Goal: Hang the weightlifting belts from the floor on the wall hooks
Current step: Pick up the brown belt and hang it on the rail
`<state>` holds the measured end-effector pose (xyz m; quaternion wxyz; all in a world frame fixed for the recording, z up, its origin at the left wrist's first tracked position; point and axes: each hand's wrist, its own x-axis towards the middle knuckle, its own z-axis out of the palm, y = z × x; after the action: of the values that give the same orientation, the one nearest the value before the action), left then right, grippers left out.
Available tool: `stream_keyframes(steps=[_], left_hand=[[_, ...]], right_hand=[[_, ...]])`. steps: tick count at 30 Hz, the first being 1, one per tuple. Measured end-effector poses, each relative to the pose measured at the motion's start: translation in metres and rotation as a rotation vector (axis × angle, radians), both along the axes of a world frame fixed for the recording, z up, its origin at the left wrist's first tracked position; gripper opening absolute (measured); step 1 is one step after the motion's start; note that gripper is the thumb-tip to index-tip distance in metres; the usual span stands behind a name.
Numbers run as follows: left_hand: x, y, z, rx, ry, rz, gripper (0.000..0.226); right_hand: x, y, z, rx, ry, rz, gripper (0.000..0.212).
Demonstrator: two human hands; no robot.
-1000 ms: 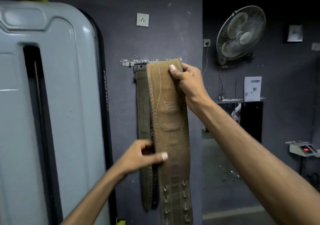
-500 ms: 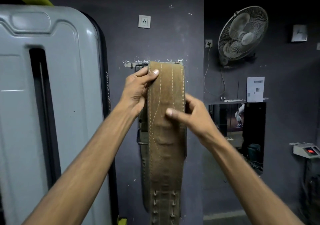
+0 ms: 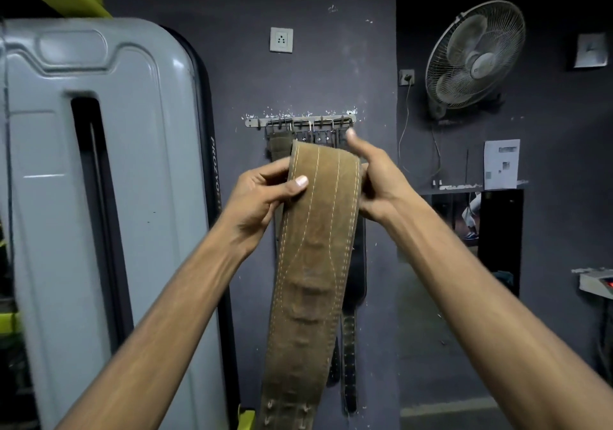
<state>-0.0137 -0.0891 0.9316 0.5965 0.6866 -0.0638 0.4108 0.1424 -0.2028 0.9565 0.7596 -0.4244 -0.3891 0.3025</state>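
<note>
Wall (image 3: 331, 64): dark gym wall.
Left hand (image 3: 262, 194): pinches the belt (image 3: 315, 263) at its top edge.
Right hand (image 3: 374, 181): grips the other edge, thumb up.
Belt: just below the hooks (image 3: 255, 121), not on one.
Done: hung belts (image 3: 278, 146) are up.
Left: this belt, I think.

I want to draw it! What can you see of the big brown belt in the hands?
The brown belt is wide and looks like suede leather, with pale stitch lines along it and holes near the bottom. It hangs down, folded over at the top, below the hook rail. The left hand pinches its left edge; the right hand holds its right edge.
</note>
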Motion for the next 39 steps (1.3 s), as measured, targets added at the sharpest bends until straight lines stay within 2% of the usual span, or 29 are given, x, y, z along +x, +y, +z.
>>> stream_keyframes(steps=[2, 4, 5, 8, 12, 16, 19, 21, 25, 28, 30, 34, 35, 37, 39], left_hand=[[-0.006, 0.007, -0.008, 0.039, 0.066, 0.01, 0.041], [-0.01, 0.007, -0.012, -0.024, 0.184, -0.003, 0.028], [-0.011, 0.007, -0.012, -0.101, 0.237, -0.015, 0.024], [-0.003, 0.011, 0.0, -0.269, 0.305, -0.055, 0.039], [0.014, 0.011, 0.029, -0.425, 0.226, -0.019, 0.013], [0.025, -0.008, 0.025, -0.226, 0.162, 0.1, 0.008], [0.031, -0.014, 0.006, -0.021, 0.149, 0.16, 0.02], [0.032, -0.017, -0.005, 0.04, 0.133, 0.164, 0.027], [0.037, -0.017, -0.023, -0.047, 0.126, 0.169, 0.026], [0.04, -0.017, -0.022, -0.203, 0.161, 0.087, 0.013], [0.041, -0.016, -0.013, -0.254, 0.153, 0.032, 0.031], [0.046, 0.0, 0.014, -0.237, 0.117, -0.018, 0.085], [0.051, 0.006, 0.018, -0.214, 0.128, 0.012, 0.086], [0.063, 0.019, 0.02, -0.199, 0.114, 0.129, 0.071], [0.077, 0.033, 0.015, -0.199, 0.091, 0.288, 0.05]], right_hand=[[-0.006, 0.008, -0.002, -0.027, 0.006, -0.048, 0.026], [-0.009, 0.009, -0.009, -0.026, -0.034, -0.075, 0.01], [-0.011, 0.009, -0.013, -0.017, -0.08, -0.083, 0.011], [-0.018, 0.003, -0.026, 0.056, -0.208, -0.077, 0.022], [-0.014, -0.01, -0.04, 0.122, -0.237, -0.019, 0.03], [0.005, -0.021, -0.043, 0.061, -0.171, 0.004, 0.033], [0.015, -0.027, -0.029, -0.059, -0.134, -0.039, 0.046], [0.018, -0.028, -0.02, -0.097, -0.075, -0.047, 0.045], [0.023, -0.022, -0.018, -0.07, -0.049, -0.071, 0.014], [0.026, -0.018, -0.028, 0.007, -0.239, -0.14, 0.015], [0.03, -0.014, -0.036, 0.056, -0.363, -0.182, 0.016], [0.042, -0.003, -0.045, 0.08, -0.485, -0.197, 0.016], [0.047, 0.002, -0.046, 0.069, -0.522, -0.194, 0.015], [0.052, 0.013, -0.043, 0.04, -0.536, -0.113, 0.015], [0.058, 0.029, -0.041, 0.028, -0.469, -0.02, 0.025]])
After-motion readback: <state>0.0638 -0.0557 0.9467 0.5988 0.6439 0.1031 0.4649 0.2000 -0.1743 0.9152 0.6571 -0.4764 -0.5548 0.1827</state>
